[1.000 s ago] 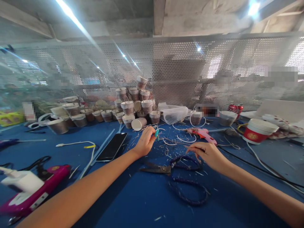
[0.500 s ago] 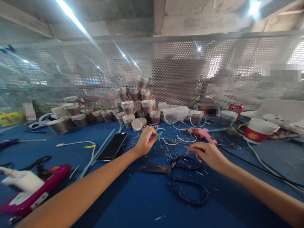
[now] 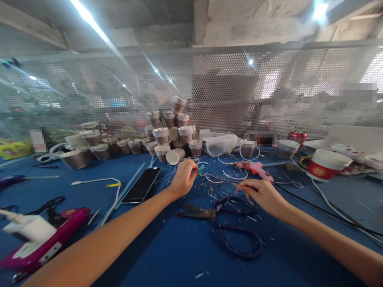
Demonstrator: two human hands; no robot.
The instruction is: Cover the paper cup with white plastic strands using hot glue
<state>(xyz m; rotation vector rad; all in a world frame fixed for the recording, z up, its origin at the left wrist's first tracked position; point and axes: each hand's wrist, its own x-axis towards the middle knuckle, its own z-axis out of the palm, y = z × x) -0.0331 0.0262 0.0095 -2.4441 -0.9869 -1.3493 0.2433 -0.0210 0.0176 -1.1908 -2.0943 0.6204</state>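
My left hand [image 3: 184, 178] is closed in a pinch on a small turquoise piece [image 3: 200, 169] whose exact kind I cannot make out. To its right, my right hand [image 3: 261, 193] has its thumb and fingers pressed together on a thin brownish stick [image 3: 221, 179] that points toward the turquoise piece. Whether the stick touches that piece is too small to tell. Below the hands lie scissors [image 3: 211, 214] with dark blue wrapped handles, blades pointing left. A pink glue gun [image 3: 257, 168] rests just beyond my right hand.
Small paper cups [image 3: 161, 135] are stacked at the back. A phone [image 3: 142, 185] lies left of centre, near a magenta power strip [image 3: 64, 227]. Red-and-white cups [image 3: 327, 164], a soda can [image 3: 297, 138] and cables are on the right. White scraps litter the blue table [image 3: 167, 255].
Both hands keep nearly the same place. The turquoise piece in my left fingers has turned slightly.
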